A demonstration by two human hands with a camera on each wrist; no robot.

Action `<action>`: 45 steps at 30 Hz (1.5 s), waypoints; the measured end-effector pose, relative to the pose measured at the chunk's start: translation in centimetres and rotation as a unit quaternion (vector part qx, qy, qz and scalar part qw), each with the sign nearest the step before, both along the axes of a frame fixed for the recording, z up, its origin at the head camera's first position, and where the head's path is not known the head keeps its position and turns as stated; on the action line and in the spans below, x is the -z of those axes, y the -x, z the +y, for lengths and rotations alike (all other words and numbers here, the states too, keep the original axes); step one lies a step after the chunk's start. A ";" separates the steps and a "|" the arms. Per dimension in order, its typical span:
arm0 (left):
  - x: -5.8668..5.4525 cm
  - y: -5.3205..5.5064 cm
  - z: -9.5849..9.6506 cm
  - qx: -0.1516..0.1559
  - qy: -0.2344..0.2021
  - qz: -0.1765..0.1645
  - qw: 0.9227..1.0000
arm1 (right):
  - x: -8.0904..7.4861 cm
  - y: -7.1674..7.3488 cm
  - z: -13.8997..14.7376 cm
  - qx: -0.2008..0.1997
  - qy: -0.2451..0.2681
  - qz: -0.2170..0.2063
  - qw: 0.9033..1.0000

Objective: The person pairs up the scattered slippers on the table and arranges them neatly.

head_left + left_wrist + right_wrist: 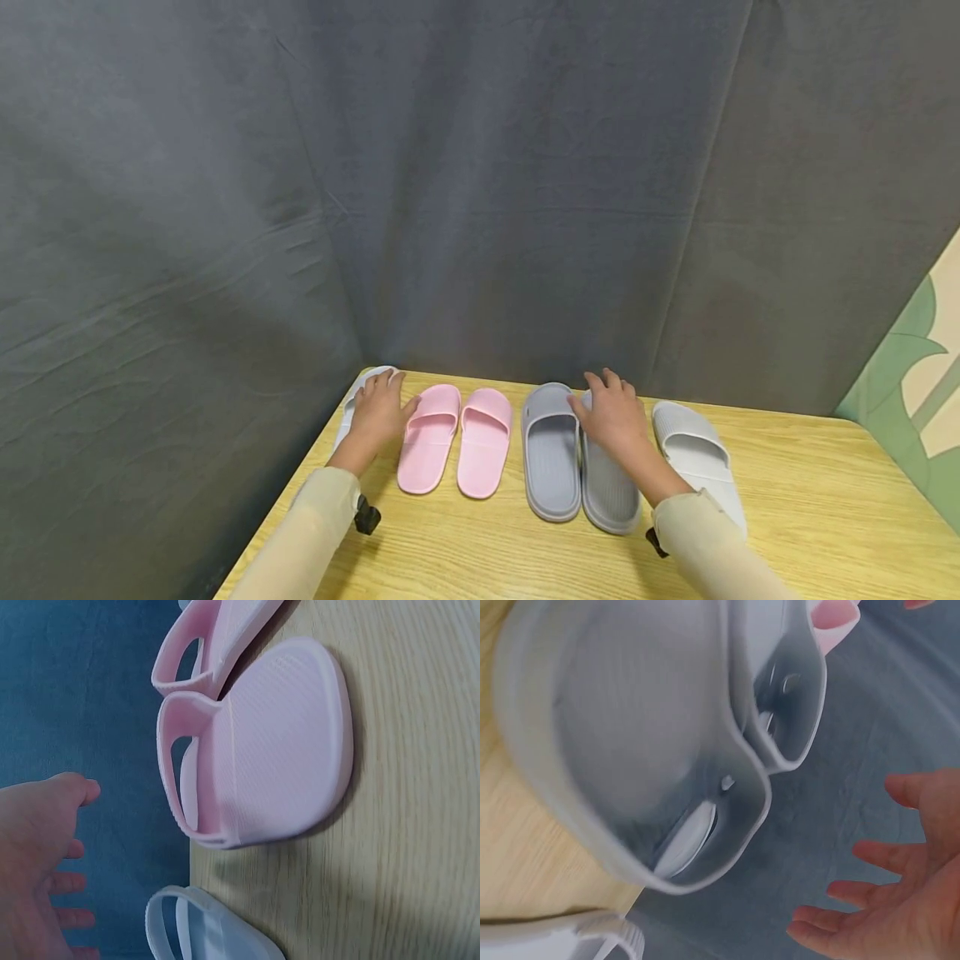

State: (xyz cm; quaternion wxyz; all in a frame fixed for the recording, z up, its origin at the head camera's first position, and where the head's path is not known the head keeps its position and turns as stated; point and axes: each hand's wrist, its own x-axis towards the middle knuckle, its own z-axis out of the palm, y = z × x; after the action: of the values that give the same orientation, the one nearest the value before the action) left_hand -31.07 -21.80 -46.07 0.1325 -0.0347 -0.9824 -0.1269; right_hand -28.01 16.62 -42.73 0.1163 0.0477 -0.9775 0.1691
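Observation:
My left hand (378, 410) hangs with its fingers spread and nothing in its grasp, overlapping a white slipper (348, 417) in the head view. Just right of it lies a pair of pink slippers, the left pink slipper (425, 446) and the right pink slipper (483, 450). In the left wrist view that palm (34, 847) faces the straps from a gap. My right hand (615, 417), also empty with spread fingers, covers the strap of the right grey slipper (611, 492) in the head view. Beside that one lies the left grey slipper (552, 467).
Another white slipper (697, 458) lies right of the grey pair. All the slippers rest on a wooden table (450, 550), their strap ends toward a dark grey cloth (510, 208) behind it. A leaf-patterned wall (911, 392) shows at the far right.

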 end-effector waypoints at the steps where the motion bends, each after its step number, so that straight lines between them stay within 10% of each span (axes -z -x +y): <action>1: 0.0 0.0 -0.1 0.000 -0.001 0.000 1.000 | 0.0 -0.1 0.3 0.001 0.001 0.005 1.000; 45: 1.4 0.7 -3.1 -0.045 -0.064 -0.025 0.997 | 1.9 -2.0 9.4 0.054 0.005 -0.015 0.998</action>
State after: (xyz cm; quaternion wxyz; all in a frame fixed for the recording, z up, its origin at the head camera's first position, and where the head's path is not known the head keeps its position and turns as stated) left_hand -31.76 -24.86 -47.44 0.1155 0.0211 -0.9759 -0.1841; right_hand -26.00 26.05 -44.62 0.1106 -0.0083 -0.9795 0.1681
